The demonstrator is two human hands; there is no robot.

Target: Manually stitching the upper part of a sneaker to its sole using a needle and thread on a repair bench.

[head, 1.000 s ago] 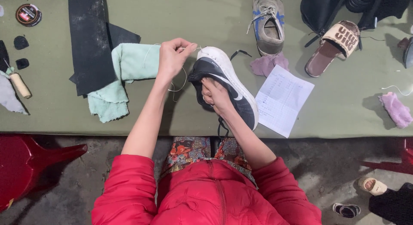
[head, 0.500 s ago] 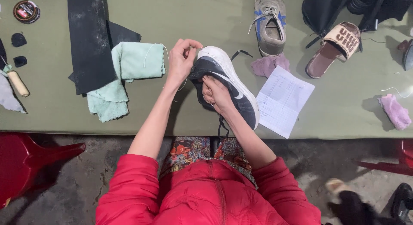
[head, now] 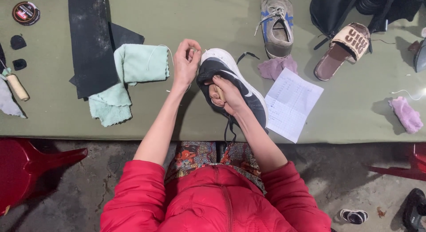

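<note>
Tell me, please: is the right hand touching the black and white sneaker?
Touching. The head view shows the right hand lying on the black and white sneaker, its fingers curled into the shoe's opening, with no gap between them.

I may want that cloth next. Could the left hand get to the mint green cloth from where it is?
Probably yes. The left hand is at the toe of the black and white sneaker, and the mint green cloth lies right beside it on the table, with nothing between. Its fingers are pinched shut, seemingly on thread.
</note>
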